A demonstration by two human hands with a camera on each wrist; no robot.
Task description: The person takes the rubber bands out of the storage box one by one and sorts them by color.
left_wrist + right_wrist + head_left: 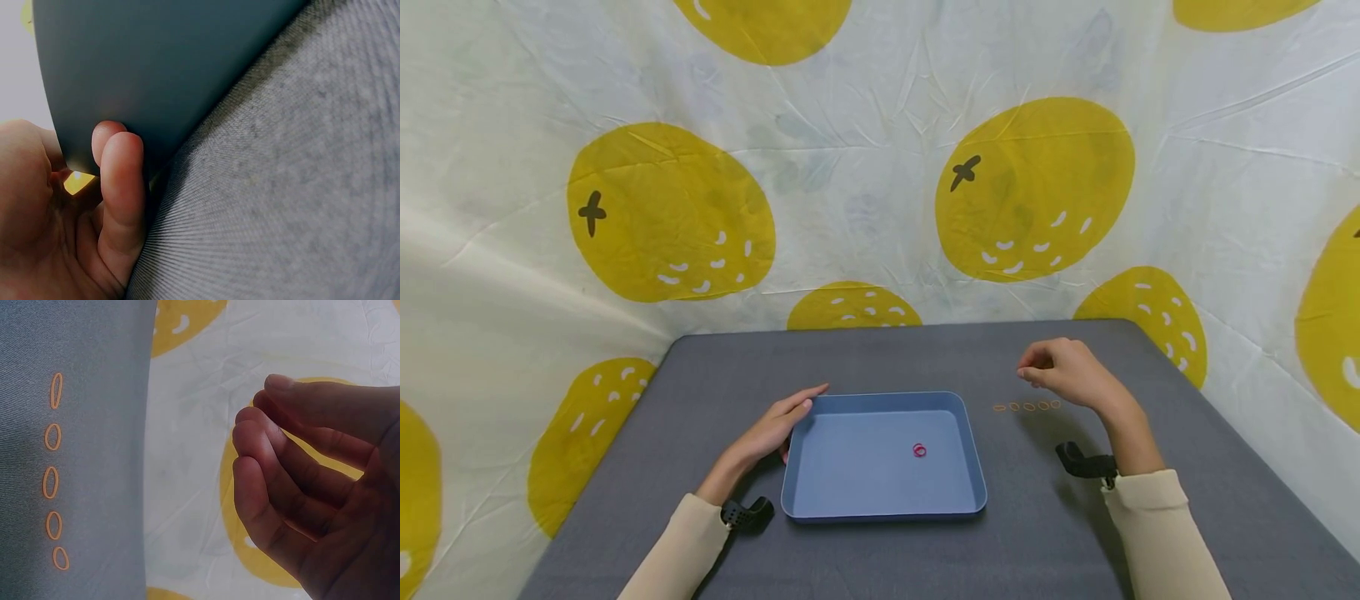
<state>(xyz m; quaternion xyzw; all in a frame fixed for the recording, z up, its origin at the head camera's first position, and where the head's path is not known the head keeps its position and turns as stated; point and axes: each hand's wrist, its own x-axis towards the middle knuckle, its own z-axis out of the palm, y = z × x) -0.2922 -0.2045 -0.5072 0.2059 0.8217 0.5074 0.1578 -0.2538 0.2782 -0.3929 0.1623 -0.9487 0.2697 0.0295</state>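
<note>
At the left stands a shallow blue tray (pixel 880 492) with two small red rings (pixel 919 450) on its floor, right of the middle. My left hand (pixel 781 425) holds the tray's far left corner; in the left wrist view, bent fingers (pixel 123 181) press the outer wall. My right hand (pixel 1071 372) is raised above the table at the right, palm inward. Its fingers (pixel 250 481) are loosely bent with the thumb close to the index fingertip, and nothing shows between them. Below it, several thin orange bands (pixel 1029 407) lie in a row beside the tray.
A dark grey cloth covers the table (pixel 880 558). Behind it hangs a white curtain (pixel 857 208) printed with yellow fruit. A black wrist camera (pixel 748 515) is strapped to the left wrist, and another black camera (pixel 1082 461) to the right.
</note>
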